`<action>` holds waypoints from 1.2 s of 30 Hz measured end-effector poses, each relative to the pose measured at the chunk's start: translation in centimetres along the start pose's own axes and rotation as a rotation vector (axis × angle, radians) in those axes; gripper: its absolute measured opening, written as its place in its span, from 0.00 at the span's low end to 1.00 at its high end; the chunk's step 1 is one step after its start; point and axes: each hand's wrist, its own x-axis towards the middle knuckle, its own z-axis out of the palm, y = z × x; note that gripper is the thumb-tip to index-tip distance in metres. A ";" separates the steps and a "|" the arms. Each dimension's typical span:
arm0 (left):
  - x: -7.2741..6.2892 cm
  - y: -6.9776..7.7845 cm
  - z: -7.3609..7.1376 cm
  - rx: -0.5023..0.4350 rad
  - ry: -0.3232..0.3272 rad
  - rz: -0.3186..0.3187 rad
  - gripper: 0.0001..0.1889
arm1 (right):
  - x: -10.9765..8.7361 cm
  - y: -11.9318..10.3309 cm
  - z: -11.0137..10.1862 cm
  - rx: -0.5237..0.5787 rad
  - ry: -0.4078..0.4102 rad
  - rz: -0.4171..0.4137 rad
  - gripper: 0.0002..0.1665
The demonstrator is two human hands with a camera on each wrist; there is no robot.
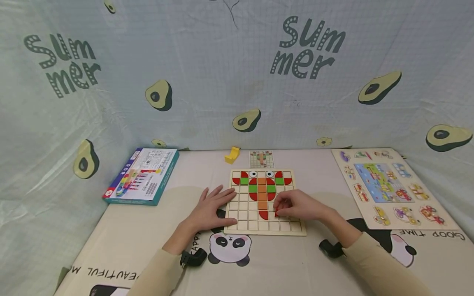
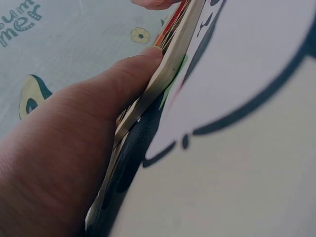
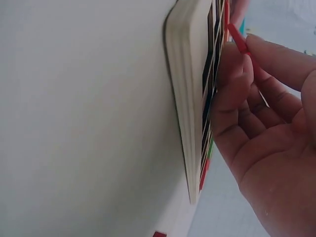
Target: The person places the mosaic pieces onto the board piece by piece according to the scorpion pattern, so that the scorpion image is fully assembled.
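A wooden grid board (image 1: 237, 226) lies on the table, with red, green, orange and eye-printed pieces set in its squares in a symmetric figure. My left hand (image 1: 212, 209) rests with spread fingers on the board's left edge; in the left wrist view its thumb (image 2: 140, 61) lies along that edge. Above the lower right part of the board, my right hand (image 1: 298, 204) pinches a small red piece (image 3: 240, 40) between thumb and finger, close to the red piece (image 1: 263, 215) at the bottom of the orange column. The held piece's full shape is partly hidden by the fingers.
Behind the board lie a pattern card (image 1: 261, 159) with a similar figure and a yellow object (image 1: 232, 155). A boxed toy (image 1: 140, 176) sits at the left. A wooden picture puzzle (image 1: 396, 189) lies at the right. A patterned curtain (image 1: 207, 49) hangs behind the table.
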 end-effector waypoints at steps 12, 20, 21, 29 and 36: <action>0.1 0.0 0.0 0.004 0.003 0.005 0.47 | 0.9 -0.8 1.0 -0.063 0.004 -0.034 0.04; 0.1 -0.3 0.1 0.009 0.006 0.007 0.47 | 1.0 -0.9 1.1 -0.102 0.013 -0.002 0.05; 0.1 -0.3 0.1 0.009 0.004 0.005 0.47 | 0.9 -0.9 1.0 -0.103 0.015 0.002 0.05; 0.1 -0.2 0.1 0.000 0.000 0.001 0.47 | 1.0 -1.1 1.1 -0.133 -0.001 -0.030 0.04; 0.1 -0.1 0.0 0.009 -0.001 0.000 0.47 | 1.1 -1.0 1.3 -0.156 0.000 -0.044 0.05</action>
